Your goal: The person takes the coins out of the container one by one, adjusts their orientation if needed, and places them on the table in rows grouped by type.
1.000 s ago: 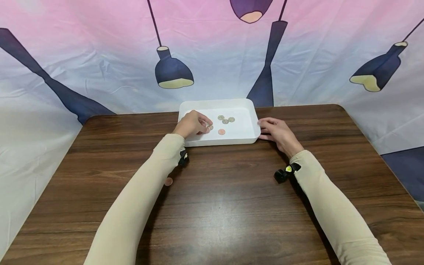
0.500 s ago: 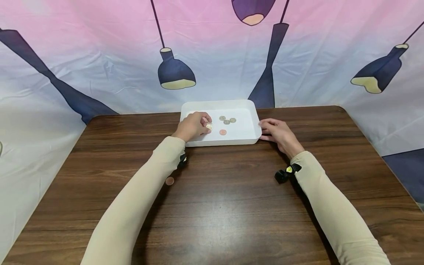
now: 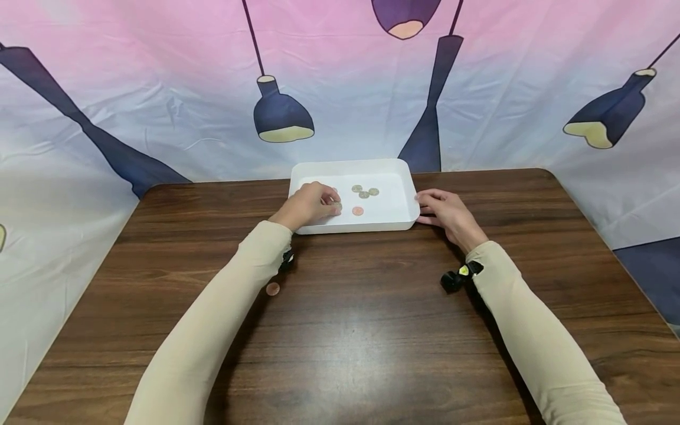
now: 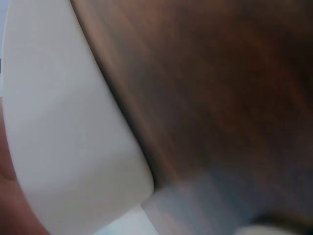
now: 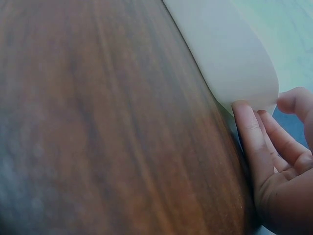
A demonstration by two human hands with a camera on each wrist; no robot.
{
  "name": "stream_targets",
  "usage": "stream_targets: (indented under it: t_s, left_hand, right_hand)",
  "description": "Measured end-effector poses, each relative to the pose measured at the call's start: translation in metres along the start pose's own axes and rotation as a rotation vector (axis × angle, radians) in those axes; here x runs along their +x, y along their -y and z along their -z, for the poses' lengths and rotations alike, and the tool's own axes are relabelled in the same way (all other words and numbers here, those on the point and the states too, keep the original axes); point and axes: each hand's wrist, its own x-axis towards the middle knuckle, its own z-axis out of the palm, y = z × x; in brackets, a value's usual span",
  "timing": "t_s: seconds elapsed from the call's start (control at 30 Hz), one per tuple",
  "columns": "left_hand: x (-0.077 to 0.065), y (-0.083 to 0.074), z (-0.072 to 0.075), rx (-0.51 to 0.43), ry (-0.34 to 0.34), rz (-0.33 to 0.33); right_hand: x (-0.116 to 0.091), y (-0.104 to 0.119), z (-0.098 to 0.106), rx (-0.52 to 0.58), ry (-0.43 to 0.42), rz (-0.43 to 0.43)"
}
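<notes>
A shallow white tray stands near the back edge of the brown wooden table. My left hand reaches over its left part and pinches a small coin between thumb and fingers. To the right of that hand lie several silver-coloured coins and one copper coin on the tray floor. The right hand holds the tray's right end; in the right wrist view its fingertips meet the outer wall and the rim. In the left wrist view the tray wall hides most of the left hand.
Another copper coin lies on the table beside the left forearm. Behind the table hangs a cloth backdrop printed with lamps. Each wrist wears a black camera, such as the right one.
The left hand shifts slightly within the tray's left part, and the coin at its fingertips now shows less of its face. My right hand stays at the tray's end.
</notes>
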Motion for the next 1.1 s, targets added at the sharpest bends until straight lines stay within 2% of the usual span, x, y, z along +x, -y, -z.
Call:
stream_targets:
  t_s: [0.13, 0.37, 0.63, 0.97, 1.1]
  left_hand:
    - [-0.007, 0.001, 0.005, -0.019, -0.038, -0.063]
    - [-0.025, 0.004, 0.015, 0.039, -0.098, -0.172]
    - [-0.049, 0.013, 0.021, 0.065, -0.128, -0.225]
    - [-0.076, 0.021, 0.023, 0.08, -0.177, -0.334]
    - [-0.089, 0.024, 0.022, 0.082, -0.15, -0.33]
  right_hand:
    - [0.0, -0.001, 0.0, 0.001, -0.003, 0.009]
    - [0.0, 0.0, 0.001, -0.012, 0.001, 0.014]
    - [0.0, -0.001, -0.001, -0.012, -0.001, 0.009]
    - [0.001, -0.001, -0.001, 0.009, -0.01, 0.007]
    - [0.0, -0.001, -0.001, -0.001, -0.006, 0.004]
